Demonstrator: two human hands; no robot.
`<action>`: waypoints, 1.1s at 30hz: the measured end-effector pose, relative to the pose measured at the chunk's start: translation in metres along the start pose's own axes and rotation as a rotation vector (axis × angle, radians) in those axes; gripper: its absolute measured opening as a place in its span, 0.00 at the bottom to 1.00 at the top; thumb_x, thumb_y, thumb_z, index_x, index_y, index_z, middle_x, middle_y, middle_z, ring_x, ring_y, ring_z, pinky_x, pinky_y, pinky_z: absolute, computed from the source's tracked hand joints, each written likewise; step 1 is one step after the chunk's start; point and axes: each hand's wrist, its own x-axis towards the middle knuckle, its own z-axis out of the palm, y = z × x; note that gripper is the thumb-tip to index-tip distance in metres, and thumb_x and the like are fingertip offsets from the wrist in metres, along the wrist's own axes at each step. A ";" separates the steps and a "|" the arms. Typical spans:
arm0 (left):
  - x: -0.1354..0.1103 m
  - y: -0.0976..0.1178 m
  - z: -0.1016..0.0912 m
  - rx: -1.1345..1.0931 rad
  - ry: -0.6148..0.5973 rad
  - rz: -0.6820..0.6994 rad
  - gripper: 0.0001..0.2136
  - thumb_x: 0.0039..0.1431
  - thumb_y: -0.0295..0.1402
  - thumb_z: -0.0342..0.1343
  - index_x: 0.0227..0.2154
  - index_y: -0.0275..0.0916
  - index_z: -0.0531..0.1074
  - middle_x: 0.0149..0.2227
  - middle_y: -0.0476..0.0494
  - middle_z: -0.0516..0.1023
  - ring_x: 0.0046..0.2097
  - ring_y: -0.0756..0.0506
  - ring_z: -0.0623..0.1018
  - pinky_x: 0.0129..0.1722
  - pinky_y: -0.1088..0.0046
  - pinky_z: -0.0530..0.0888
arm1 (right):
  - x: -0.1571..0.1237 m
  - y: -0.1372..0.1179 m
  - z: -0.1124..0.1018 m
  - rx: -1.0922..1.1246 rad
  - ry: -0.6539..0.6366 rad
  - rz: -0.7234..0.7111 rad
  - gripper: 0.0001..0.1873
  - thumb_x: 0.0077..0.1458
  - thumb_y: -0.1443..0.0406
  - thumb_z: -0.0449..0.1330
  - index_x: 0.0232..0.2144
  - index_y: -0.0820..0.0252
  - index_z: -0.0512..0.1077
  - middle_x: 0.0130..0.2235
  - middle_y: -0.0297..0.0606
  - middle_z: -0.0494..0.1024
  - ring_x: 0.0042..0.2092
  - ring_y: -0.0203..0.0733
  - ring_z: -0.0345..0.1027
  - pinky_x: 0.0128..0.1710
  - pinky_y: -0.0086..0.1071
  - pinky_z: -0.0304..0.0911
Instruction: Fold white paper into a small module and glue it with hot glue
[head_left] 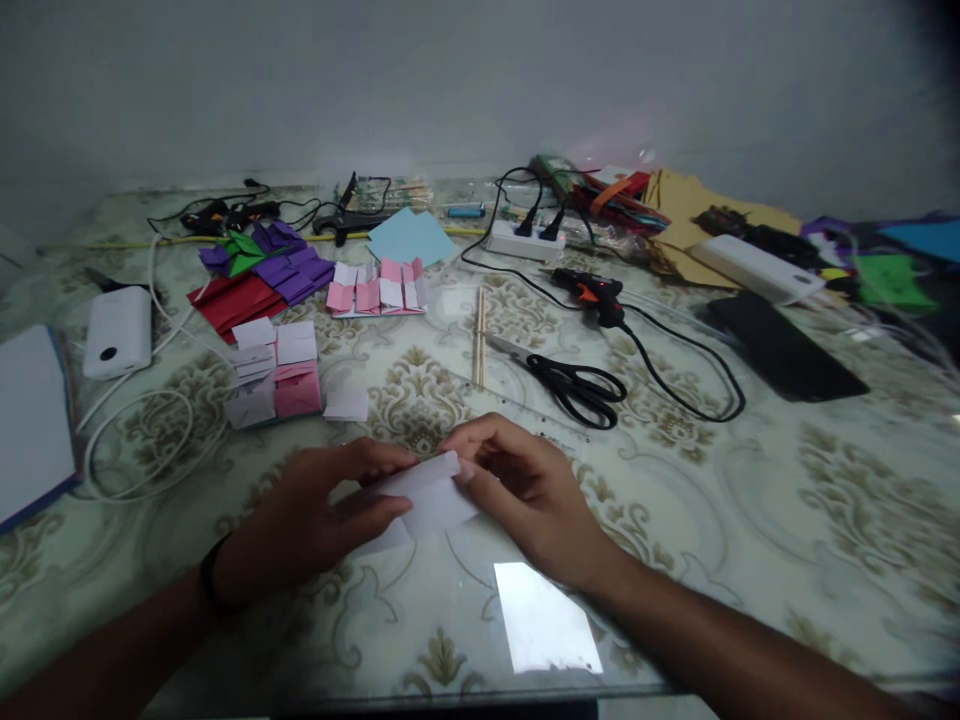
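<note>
Near the table's (750,520) front edge, both hands, left (315,520) and right (525,495), pinch a folded white paper (431,495) with curled fingers.

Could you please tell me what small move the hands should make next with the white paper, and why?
Probably press the fold of the white paper flat: slide the right hand along its raised top edge while the left hand pins it down. It lies on the table between both hands, each gripping an end, and its upper flap looks lifted rather than creased.
</note>
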 end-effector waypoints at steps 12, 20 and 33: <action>0.000 -0.005 0.004 0.066 0.011 0.012 0.13 0.63 0.30 0.59 0.50 0.47 0.76 0.43 0.52 0.86 0.39 0.47 0.85 0.37 0.77 0.79 | 0.003 0.006 0.002 -0.057 -0.079 0.013 0.11 0.62 0.62 0.66 0.47 0.53 0.77 0.33 0.31 0.74 0.34 0.37 0.68 0.35 0.30 0.65; 0.011 -0.008 -0.004 0.036 0.031 -0.081 0.08 0.60 0.34 0.64 0.42 0.42 0.79 0.36 0.50 0.86 0.35 0.47 0.83 0.36 0.76 0.77 | 0.011 0.010 -0.008 -0.082 -0.021 0.087 0.08 0.59 0.60 0.68 0.40 0.56 0.79 0.33 0.33 0.78 0.31 0.35 0.68 0.31 0.28 0.63; 0.009 -0.007 -0.018 -0.128 0.220 -0.208 0.16 0.53 0.36 0.69 0.44 0.41 0.75 0.38 0.49 0.83 0.39 0.46 0.82 0.36 0.75 0.75 | 0.023 0.028 -0.017 -0.046 -0.103 0.194 0.12 0.60 0.57 0.67 0.42 0.56 0.74 0.35 0.32 0.72 0.35 0.36 0.65 0.33 0.28 0.61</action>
